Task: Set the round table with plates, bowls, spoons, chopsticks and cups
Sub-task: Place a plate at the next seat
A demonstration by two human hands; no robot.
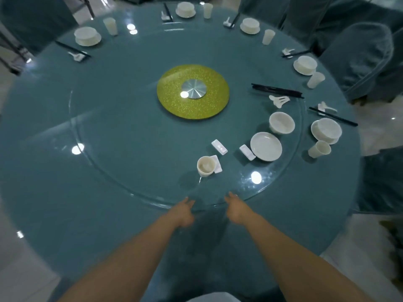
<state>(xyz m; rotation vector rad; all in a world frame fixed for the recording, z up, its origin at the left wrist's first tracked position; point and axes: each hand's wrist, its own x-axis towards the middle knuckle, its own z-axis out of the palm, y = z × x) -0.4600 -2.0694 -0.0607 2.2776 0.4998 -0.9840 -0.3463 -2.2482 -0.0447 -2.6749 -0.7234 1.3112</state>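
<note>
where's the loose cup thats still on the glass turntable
In the head view the cup stands upright near the front edge of the glass turntable, just right of centre, against a small white rest and beyond both hands.

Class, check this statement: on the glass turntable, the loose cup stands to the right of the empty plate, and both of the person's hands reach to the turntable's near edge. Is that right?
Not quite. The head view shows the loose cup standing to the left of the empty plate, not the right. The rest holds: both are on the glass turntable, and the left hand and right hand reach to its near edge.
</note>
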